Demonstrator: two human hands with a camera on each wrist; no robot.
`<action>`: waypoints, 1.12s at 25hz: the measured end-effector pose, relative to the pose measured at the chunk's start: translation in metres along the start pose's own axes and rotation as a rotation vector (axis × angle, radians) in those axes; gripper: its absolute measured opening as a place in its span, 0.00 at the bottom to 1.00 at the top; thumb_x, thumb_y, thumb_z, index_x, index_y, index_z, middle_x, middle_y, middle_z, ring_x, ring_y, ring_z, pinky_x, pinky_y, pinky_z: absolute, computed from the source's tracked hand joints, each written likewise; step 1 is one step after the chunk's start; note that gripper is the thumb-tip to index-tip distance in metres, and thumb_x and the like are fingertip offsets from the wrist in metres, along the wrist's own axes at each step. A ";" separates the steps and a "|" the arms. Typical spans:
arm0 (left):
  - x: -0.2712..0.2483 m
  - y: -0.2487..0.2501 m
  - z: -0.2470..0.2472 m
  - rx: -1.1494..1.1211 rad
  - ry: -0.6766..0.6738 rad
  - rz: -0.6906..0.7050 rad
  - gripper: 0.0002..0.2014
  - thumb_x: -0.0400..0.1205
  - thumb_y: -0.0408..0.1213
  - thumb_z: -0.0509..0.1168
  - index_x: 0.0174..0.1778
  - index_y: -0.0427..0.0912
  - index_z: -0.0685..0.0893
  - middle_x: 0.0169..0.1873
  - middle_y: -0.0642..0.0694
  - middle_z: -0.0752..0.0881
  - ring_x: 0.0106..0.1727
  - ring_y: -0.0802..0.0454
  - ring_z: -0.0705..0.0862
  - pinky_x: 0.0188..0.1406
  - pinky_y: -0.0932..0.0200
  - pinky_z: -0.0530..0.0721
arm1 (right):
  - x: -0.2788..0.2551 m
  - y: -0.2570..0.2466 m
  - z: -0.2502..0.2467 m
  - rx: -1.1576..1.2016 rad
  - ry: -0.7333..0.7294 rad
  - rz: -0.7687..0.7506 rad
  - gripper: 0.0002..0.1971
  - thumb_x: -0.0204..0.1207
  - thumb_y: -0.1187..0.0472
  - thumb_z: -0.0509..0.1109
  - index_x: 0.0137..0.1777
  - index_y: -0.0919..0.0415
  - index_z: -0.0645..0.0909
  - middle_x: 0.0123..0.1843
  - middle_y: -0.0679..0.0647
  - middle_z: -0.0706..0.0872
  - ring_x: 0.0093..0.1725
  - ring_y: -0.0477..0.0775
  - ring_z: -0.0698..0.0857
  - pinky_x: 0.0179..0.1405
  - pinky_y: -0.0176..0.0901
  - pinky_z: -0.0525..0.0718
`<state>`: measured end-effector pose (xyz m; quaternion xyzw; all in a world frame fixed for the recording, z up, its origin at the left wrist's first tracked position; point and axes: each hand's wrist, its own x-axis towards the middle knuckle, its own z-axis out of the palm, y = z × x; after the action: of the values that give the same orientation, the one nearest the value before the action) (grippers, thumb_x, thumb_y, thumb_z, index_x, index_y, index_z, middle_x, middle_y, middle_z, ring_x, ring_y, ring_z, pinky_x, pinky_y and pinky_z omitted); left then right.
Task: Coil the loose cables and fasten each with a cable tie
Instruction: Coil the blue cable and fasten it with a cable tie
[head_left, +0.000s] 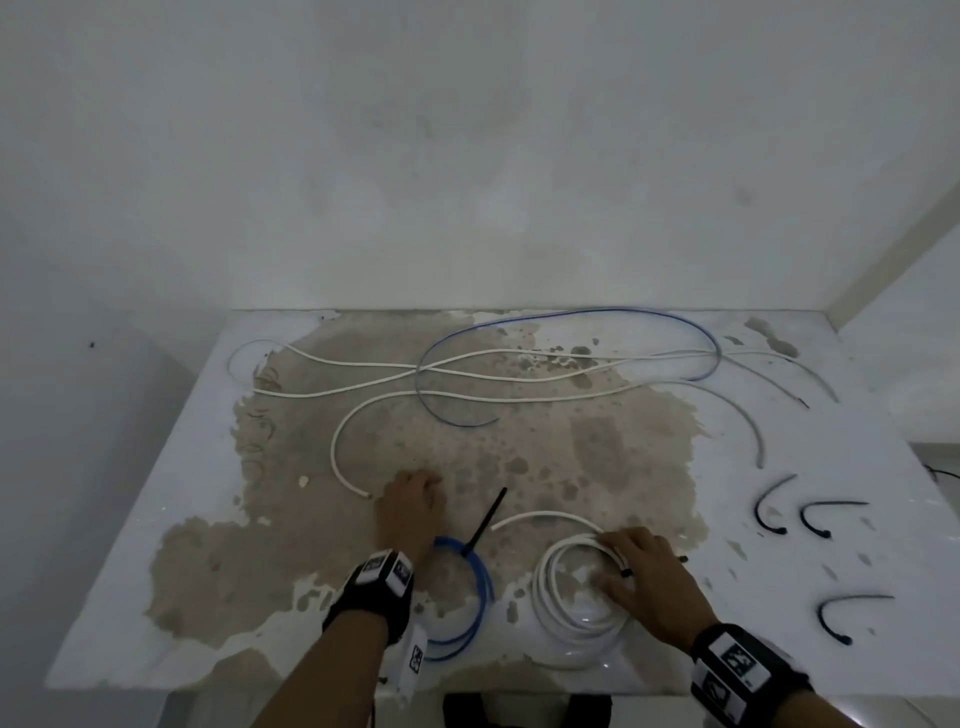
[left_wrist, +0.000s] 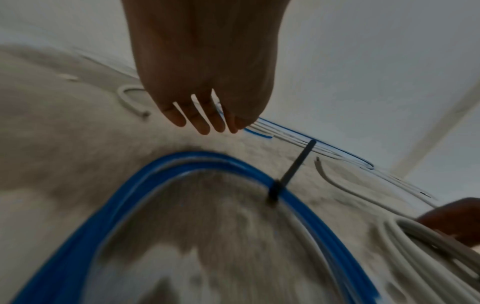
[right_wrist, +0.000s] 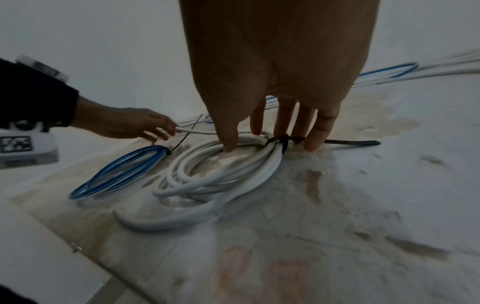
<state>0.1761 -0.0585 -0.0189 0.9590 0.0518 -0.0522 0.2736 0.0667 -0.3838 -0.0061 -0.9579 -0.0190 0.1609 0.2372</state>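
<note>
A white coil (head_left: 566, 618) lies at the front of the table, bound by a black cable tie (right_wrist: 281, 142) whose tail points right. My right hand (right_wrist: 272, 142) rests on it with straight fingers on both sides of the tie and the thumb on the inner loops. Left of it lies a blue coil (head_left: 475, 597) with its own black tie (left_wrist: 291, 170) sticking up. My left hand (head_left: 415, 486) hovers flat beyond the blue coil, holding nothing, close to the end of a loose white cable (head_left: 340, 447). Loose white cables (head_left: 467, 397) and a blue one (head_left: 571, 314) sprawl at the back.
Three spare black cable ties (head_left: 769, 509) (head_left: 826, 514) (head_left: 841, 613) lie on the right part of the worn white table (head_left: 130, 597). A wall stands right behind the table. A grey cable (head_left: 748, 426) curves at the right.
</note>
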 end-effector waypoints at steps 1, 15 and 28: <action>0.019 0.007 -0.003 0.013 -0.015 0.064 0.11 0.83 0.40 0.64 0.58 0.45 0.86 0.58 0.41 0.83 0.54 0.37 0.82 0.53 0.46 0.79 | 0.000 -0.001 -0.001 -0.003 0.002 0.006 0.24 0.79 0.43 0.71 0.74 0.45 0.75 0.68 0.48 0.76 0.63 0.54 0.75 0.57 0.36 0.71; 0.097 0.033 -0.020 0.241 -0.047 0.494 0.06 0.74 0.48 0.68 0.37 0.50 0.82 0.34 0.51 0.84 0.43 0.44 0.83 0.50 0.46 0.78 | 0.001 -0.005 0.002 -0.029 -0.035 0.074 0.22 0.82 0.46 0.68 0.74 0.38 0.70 0.67 0.42 0.71 0.67 0.49 0.70 0.53 0.33 0.71; 0.009 0.193 -0.109 -0.968 -0.427 0.314 0.08 0.87 0.34 0.60 0.42 0.39 0.76 0.32 0.45 0.79 0.24 0.53 0.72 0.25 0.64 0.73 | 0.042 -0.114 -0.103 0.566 0.178 -0.217 0.27 0.77 0.43 0.73 0.75 0.38 0.69 0.70 0.35 0.75 0.66 0.33 0.76 0.49 0.34 0.82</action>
<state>0.2173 -0.1633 0.1720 0.6880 -0.1307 -0.1744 0.6922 0.1440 -0.3239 0.1198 -0.8564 -0.0548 0.0488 0.5111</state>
